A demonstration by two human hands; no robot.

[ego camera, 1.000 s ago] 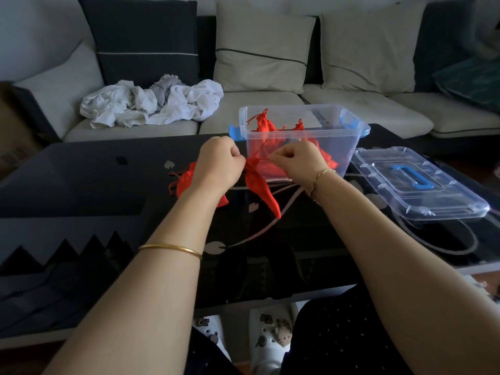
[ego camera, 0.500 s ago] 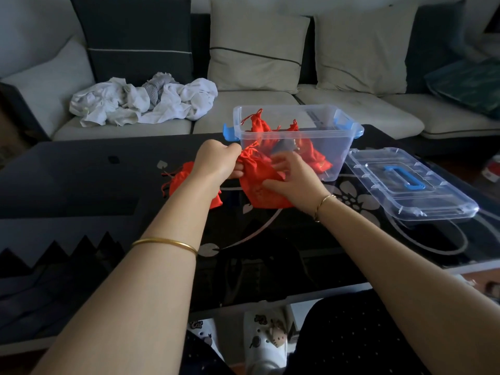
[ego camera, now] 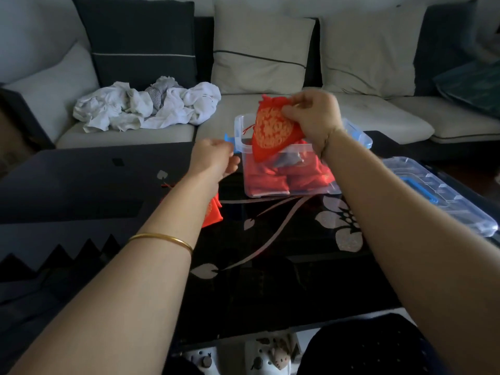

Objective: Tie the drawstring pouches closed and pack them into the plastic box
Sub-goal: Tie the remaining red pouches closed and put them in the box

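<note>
Since 0.5 s earlier, the right hand (ego camera: 311, 117) has lifted the red pouch (ego camera: 272, 131) off the table (ego camera: 270, 266) and up over the plastic box (ego camera: 238, 131), while the left hand (ego camera: 213, 155) has let go of it and dropped back toward the near-left corner of the box.

The right hand now pinches the pouch by its gathered neck, fingers curled round the top. The pouch hangs tilted, its gold-patterned face toward the camera and its lower end dipping just inside the rim of the box. A thin red drawstring (ego camera: 247, 129) dangles from its left side. Whether the string is knotted cannot be told.

The left hand hovers above the table just beside the blue latch (ego camera: 228, 138) of the box. Its fingers are loosely bent and it grips no pouch; motion blur hides finer detail.

Through the clear front wall, several more red pouches (ego camera: 267, 177) show, lying in the bottom of the box. 1 further pouch on the table (ego camera: 213, 213) lies partly hidden under the left forearm.

The clear lid (ego camera: 446, 209) with its blue handle (ego camera: 416, 189) rests flat on the table, to the right of the box. A gold bangle (ego camera: 162, 238) circles the left forearm. Behind the table stands a sofa (ego camera: 270, 123) with a heap of white clothes (ego camera: 146, 106) on its seat.
</note>
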